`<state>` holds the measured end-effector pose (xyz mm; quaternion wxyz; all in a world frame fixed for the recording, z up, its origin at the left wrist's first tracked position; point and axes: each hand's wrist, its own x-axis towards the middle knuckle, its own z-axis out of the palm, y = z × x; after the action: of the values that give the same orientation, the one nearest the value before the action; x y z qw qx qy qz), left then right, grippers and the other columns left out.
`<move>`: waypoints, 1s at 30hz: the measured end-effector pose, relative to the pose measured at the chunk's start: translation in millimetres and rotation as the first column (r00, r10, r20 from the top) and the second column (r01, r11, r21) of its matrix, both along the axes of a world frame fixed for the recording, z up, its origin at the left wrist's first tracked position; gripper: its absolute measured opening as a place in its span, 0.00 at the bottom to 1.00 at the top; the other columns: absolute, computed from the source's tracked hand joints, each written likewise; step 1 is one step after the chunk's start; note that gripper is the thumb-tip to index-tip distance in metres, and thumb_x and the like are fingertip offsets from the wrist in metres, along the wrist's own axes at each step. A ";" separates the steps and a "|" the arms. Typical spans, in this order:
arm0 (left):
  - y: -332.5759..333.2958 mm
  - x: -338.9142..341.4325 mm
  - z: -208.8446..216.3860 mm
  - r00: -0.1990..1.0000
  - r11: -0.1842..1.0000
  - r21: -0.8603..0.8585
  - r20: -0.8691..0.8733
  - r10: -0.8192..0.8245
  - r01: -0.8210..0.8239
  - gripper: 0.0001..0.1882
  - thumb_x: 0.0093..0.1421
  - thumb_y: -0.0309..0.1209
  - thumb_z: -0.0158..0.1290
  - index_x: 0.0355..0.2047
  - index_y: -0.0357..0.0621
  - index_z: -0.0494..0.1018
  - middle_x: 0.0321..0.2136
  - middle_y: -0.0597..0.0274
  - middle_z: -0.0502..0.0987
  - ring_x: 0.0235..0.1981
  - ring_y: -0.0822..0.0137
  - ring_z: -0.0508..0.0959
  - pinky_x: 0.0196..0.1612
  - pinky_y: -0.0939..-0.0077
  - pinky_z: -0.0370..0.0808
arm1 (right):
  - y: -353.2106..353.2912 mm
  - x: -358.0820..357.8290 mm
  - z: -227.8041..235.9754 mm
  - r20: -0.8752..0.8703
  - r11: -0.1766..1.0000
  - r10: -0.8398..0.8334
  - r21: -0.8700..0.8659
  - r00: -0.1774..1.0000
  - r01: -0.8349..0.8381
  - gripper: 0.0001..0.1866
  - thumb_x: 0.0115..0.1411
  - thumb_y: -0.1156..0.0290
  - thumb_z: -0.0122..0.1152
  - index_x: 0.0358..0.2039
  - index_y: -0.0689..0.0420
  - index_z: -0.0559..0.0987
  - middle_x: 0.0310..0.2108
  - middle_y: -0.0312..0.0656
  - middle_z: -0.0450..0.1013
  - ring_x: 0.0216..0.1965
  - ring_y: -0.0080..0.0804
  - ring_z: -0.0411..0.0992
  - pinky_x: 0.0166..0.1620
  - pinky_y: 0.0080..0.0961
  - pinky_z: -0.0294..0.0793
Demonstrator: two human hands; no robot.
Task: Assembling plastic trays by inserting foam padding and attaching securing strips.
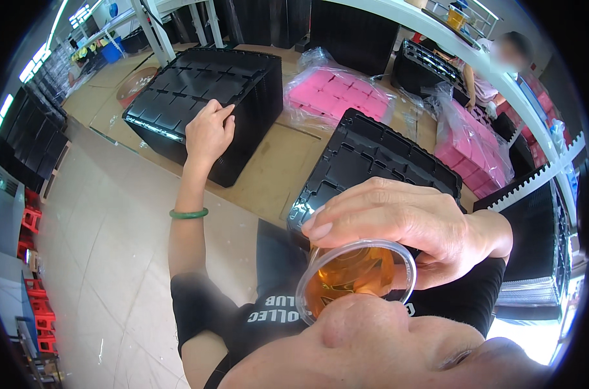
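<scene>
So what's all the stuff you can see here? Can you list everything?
stack of trays: one, black, on the cardboard, far left
second stack of trays: one, black, middle, tilted
pink packs in clear bags: two bundles, back and right
cardboard sheets: tan, on the floor under the stacks
stools: several, red, left edge
another person: one, seated, far right
cup: one, clear, amber drink, at the mouth
bangle: one, green, left wrist
left hand: resting on the far stack
right hand: holding the cup

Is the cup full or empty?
Partly full: amber drink shows inside the clear cup, tipped toward the mouth in the right hand.
</scene>
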<state>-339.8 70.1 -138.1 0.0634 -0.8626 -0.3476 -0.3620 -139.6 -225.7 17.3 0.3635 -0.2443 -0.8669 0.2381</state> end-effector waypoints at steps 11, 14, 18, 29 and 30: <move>1.7 2.7 3.4 1.000 0.999 -0.034 -0.003 0.009 -0.009 0.10 0.61 0.33 0.57 0.42 0.51 0.83 0.31 0.66 0.75 0.34 0.61 0.80 0.35 0.65 0.77 | -8.7 -4.7 8.0 0.047 0.979 -0.109 0.180 0.993 0.099 0.22 0.60 0.69 0.68 0.53 0.64 0.76 0.49 0.52 0.78 0.51 0.47 0.77 0.52 0.40 0.78; 0.8 -4.9 -1.2 0.999 0.998 -0.054 -0.004 0.034 -0.034 0.10 0.61 0.34 0.57 0.42 0.51 0.83 0.31 0.66 0.75 0.34 0.61 0.80 0.35 0.65 0.77 | -2.5 -0.6 5.5 0.058 0.983 -0.084 0.169 0.995 0.073 0.24 0.59 0.72 0.70 0.54 0.65 0.75 0.50 0.51 0.77 0.51 0.48 0.77 0.52 0.39 0.77; 2.4 0.5 0.9 1.000 0.999 -0.048 0.006 0.006 -0.006 0.11 0.61 0.34 0.57 0.42 0.50 0.83 0.32 0.65 0.75 0.34 0.60 0.80 0.35 0.64 0.77 | -5.5 8.3 5.0 0.084 0.992 -0.108 -0.049 0.991 0.112 0.30 0.56 0.73 0.73 0.57 0.65 0.74 0.54 0.51 0.76 0.53 0.46 0.76 0.54 0.36 0.76; -0.2 -3.2 -2.2 1.000 1.000 -0.023 0.008 -0.013 0.013 0.11 0.61 0.33 0.56 0.42 0.48 0.83 0.31 0.64 0.74 0.33 0.59 0.79 0.35 0.65 0.76 | 11.3 22.9 -17.9 -0.305 0.778 -0.070 -0.612 0.950 -0.139 0.39 0.50 0.82 0.76 0.63 0.63 0.69 0.58 0.46 0.70 0.60 0.35 0.70 0.66 0.35 0.68; 2.3 0.0 -3.3 1.000 0.999 -0.029 0.010 -0.020 0.020 0.12 0.61 0.33 0.57 0.43 0.48 0.83 0.31 0.64 0.74 0.33 0.59 0.79 0.35 0.65 0.76 | 15.1 28.6 -14.5 -0.302 0.776 -0.105 -0.620 0.947 -0.112 0.40 0.49 0.84 0.76 0.63 0.62 0.69 0.58 0.47 0.70 0.61 0.36 0.69 0.67 0.37 0.66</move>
<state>-339.9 72.4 -141.4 0.0454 -0.8652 -0.3445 -0.3615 -110.9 -210.6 2.7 0.3959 -0.3079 -0.6668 0.5513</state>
